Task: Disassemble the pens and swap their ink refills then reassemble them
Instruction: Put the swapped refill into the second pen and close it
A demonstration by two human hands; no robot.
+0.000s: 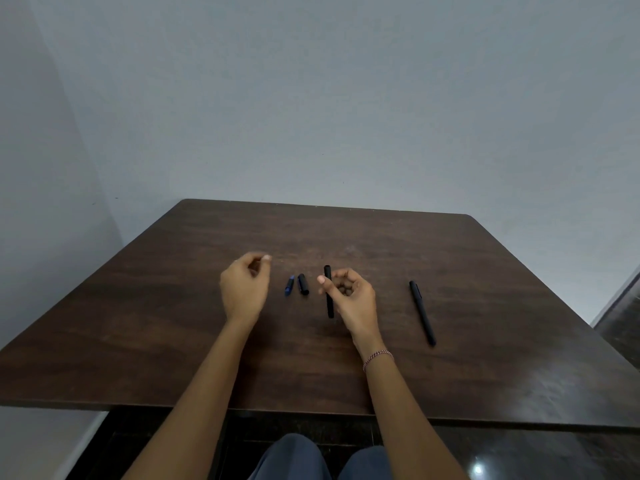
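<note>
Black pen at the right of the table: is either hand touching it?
No, the black pen lies alone on the table; the right hand holds a separate pen barrel.

Right hand [349, 296] grips a black pen barrel [329, 306]. Left hand [244, 289] hovers, fingers loosely curled. Between them on the table [173, 341] lie a small blue part [289, 285] and a black cap [303, 284]. A whole pen [422, 313] lies to the right.

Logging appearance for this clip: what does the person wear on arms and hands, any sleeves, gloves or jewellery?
Both forearms are bare, no sleeves in view. Neither the left hand nor the right hand is gloved. A thin bracelet of pinkish and pale links or beads circles the right wrist. No watch shows; any ring is too blurred to tell.
</note>
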